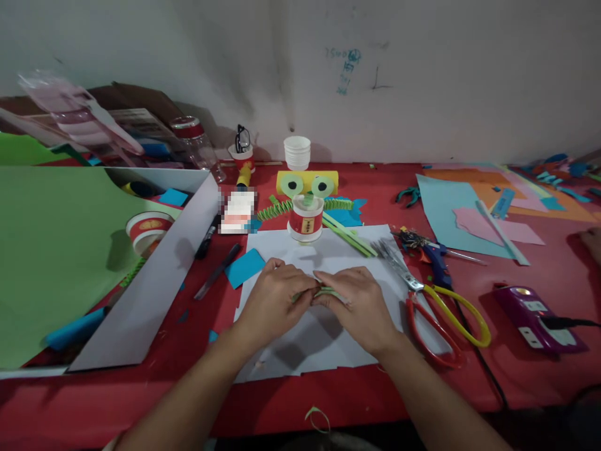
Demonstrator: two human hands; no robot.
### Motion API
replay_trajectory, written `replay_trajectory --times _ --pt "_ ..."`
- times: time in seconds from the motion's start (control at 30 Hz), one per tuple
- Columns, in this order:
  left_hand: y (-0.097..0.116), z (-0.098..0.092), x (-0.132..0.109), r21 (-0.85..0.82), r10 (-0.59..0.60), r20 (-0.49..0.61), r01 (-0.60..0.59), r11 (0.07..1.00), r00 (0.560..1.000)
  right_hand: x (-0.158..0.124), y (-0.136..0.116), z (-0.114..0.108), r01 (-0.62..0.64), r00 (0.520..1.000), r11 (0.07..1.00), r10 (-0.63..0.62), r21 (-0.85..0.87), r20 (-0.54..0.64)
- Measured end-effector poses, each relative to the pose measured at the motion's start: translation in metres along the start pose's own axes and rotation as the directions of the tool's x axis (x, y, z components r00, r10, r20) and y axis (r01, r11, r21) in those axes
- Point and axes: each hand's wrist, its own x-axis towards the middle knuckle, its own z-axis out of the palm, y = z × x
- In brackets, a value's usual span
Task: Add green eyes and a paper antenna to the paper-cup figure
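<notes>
Both hands meet over a white sheet of paper (300, 351) on the red table. My left hand (279, 293) pinches one side of a small green paper strip (328, 292), and my right hand (359, 304) grips the other side; fingers hide much of it. Just beyond stands a red-and-white paper cup (305, 220) with green pleated paper arms (275, 208). Behind it lies a yellow paper roll (307, 176) bearing two round green eyes with black centres. Long light-green strips (350, 235) lie beside the cup. A blue paper piece (245, 268) rests left of my hands.
Large scissors (416, 285) with red and yellow handles lie right of the sheet, near a blue glue gun (436, 260) and a purple power strip (535, 316). A white-walled box (154, 275) stands at left. Stacked white cups (297, 152) stand near the wall. Another person's hand (592, 243) shows at right.
</notes>
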Motion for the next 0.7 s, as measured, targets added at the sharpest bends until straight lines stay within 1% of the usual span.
replay_trajectory --times 0.07,0.17,0.27,0.4,0.5,0.53,0.6,0.7 --pt "0.0 0.001 0.0 0.001 0.001 -0.024 -0.001 1.0 1.0 -0.001 0.0 0.002 -0.022 0.999 1.0 0.022 0.013 0.045" --pt "-0.002 -0.001 0.0 -0.043 -0.042 -0.084 0.039 0.998 0.996 -0.002 0.002 0.001 -0.068 0.998 0.995 0.068 0.067 -0.004" --pt "-0.005 -0.004 0.001 -0.166 -0.07 -0.095 0.054 0.985 0.993 -0.003 0.003 0.0 -0.109 0.991 0.987 0.118 0.119 -0.068" --pt "-0.005 -0.005 0.003 -0.311 -0.131 -0.121 0.087 0.946 0.984 -0.003 0.002 -0.001 -0.115 0.989 0.979 0.128 0.169 -0.071" --pt "-0.002 -0.005 0.004 -0.381 -0.21 -0.162 0.136 0.915 0.964 -0.002 -0.002 -0.004 -0.104 0.991 0.971 0.121 0.215 -0.065" --pt "-0.001 -0.005 0.004 -0.411 -0.245 -0.161 0.161 0.897 0.956 -0.002 -0.004 -0.005 -0.105 0.99 0.968 0.123 0.227 -0.067" --pt "0.0 -0.006 0.005 -0.47 -0.326 -0.129 0.231 0.852 0.937 -0.002 -0.006 -0.007 -0.123 0.988 0.961 0.142 0.247 -0.061" --pt "0.0 -0.007 0.004 -0.564 -0.447 -0.091 0.324 0.759 0.89 -0.002 -0.01 -0.01 -0.186 0.98 0.943 0.198 0.277 -0.015"
